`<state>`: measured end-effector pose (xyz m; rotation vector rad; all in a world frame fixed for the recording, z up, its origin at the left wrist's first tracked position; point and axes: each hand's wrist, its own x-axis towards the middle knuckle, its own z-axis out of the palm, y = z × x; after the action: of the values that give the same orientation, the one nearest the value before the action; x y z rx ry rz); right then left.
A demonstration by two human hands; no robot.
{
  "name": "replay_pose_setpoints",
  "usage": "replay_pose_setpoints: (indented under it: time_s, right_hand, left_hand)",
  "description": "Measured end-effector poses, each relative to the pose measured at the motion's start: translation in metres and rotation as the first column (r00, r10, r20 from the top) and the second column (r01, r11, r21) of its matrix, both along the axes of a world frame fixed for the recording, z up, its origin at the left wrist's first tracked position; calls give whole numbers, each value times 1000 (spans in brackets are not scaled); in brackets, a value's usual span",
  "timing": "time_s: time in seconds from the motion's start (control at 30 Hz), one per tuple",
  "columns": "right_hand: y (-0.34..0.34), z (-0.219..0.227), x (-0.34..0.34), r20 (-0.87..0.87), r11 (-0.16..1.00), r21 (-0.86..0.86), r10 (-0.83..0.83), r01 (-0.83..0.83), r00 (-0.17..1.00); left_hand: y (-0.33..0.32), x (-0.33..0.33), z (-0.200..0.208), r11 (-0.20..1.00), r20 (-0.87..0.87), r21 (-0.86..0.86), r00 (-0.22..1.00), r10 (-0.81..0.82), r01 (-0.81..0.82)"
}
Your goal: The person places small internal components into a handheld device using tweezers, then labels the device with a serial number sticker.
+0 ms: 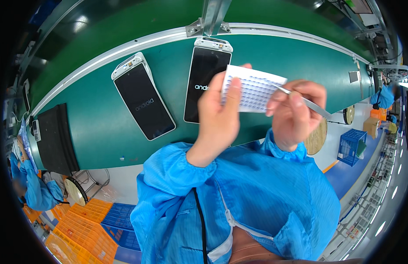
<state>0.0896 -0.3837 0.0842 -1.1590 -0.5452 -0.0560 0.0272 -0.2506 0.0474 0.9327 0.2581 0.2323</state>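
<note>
Here the left hand [219,116] pinches a white sticker sheet [253,89] above the green conveyor belt [102,132], thumb over its near edge. The right hand [296,112] clenches metal tweezers [307,103], their tip touching the sheet. Two dark-screened phones [144,101] lie on the belt beyond the sheet; one is partly hidden by the hand. Below the belt, orange crates [85,229] and a blue crate [351,147]; their contents cannot be made out.

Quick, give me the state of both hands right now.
Left hand: closed on the sticker sheet.
Right hand: closed on the tweezers, tip at the sheet.
</note>
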Motion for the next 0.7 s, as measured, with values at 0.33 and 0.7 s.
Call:
replay_pose_setpoints:
  time_s: [0.33, 0.7]
  right_hand:
    - [-1, -18, 35, -237, 995, -38, -98, 91, 967]
    - [38, -13, 54, -248, 986, -62, 136, -156, 959]
  left_hand:
    - [68, -4, 11, 218, 110, 964, 973, 204, -154]
    - [64, 31, 20, -63, -110, 989, 952, 286, 133]
